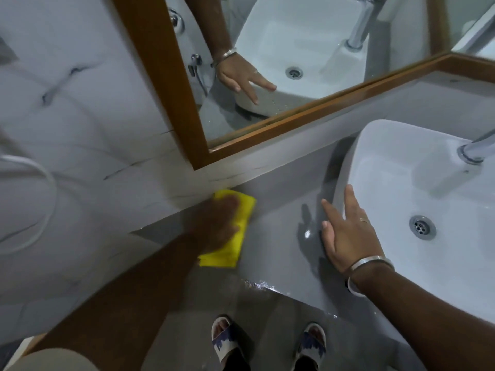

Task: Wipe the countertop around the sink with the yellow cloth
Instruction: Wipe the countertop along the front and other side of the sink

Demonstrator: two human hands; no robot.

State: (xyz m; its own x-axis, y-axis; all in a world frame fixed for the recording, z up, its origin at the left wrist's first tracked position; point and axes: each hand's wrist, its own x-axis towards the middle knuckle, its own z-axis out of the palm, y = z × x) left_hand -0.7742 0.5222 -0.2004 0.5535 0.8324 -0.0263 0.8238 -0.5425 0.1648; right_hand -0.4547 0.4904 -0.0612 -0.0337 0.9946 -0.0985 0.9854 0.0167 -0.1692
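The left hand lies palm-down on the yellow cloth, pressing it flat against the grey desk; the hand is blurred, so whether the fingers are spread or curled into the fabric cannot be told. The cloth extends beyond the hand on its far side, toward the marbled wall, and on its near side, toward the desk's front edge. Its far corner sits just beside the wall joint.

The right hand is open, fingers extended, resting flat on the outer left wall of the white sink. It holds nothing. A metal bangle circles that wrist, and a thin ring shows on one finger.

The cloth lies to the left of the right hand, apart from it, with bare wet desk between. Beyond both hands hangs a wood-framed mirror.
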